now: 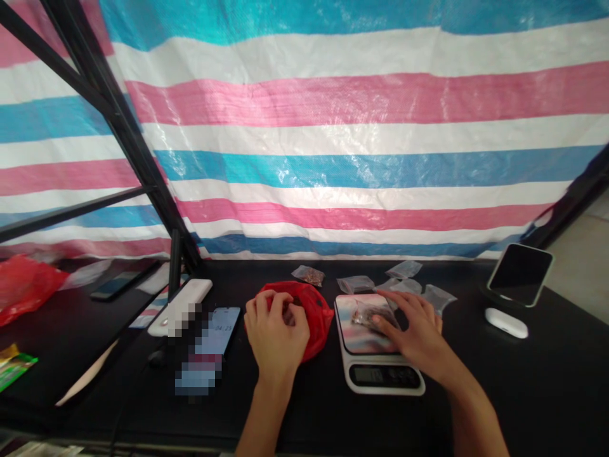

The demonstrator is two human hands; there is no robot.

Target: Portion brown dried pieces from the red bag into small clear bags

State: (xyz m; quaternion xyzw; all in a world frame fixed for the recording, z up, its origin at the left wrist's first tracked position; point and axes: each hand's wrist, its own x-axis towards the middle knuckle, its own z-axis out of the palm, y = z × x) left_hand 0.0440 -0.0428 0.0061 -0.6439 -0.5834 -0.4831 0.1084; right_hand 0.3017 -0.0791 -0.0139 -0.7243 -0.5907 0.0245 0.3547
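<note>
My left hand [278, 327] is over an opened red plastic bag [321, 327], its fingers curled together inside the mouth. Something brownish shows by the fingertips, too small to name. On the white digital kitchen scale [352, 368] lies a small clear plastic bag [365, 315] with dark bits in it. My right hand [419, 327] grips this bag at its right side, thumb at the near edge and fingers at the far one. The scale's display is too dim to read.
Several clear bags [356, 284] lie behind the scale, and a filled one [310, 275] behind the red bag. To the left are a lit phone [221, 330] and a white power bank [183, 304]. A phone on a stand [521, 273] and a white earbud case [507, 322] are at right.
</note>
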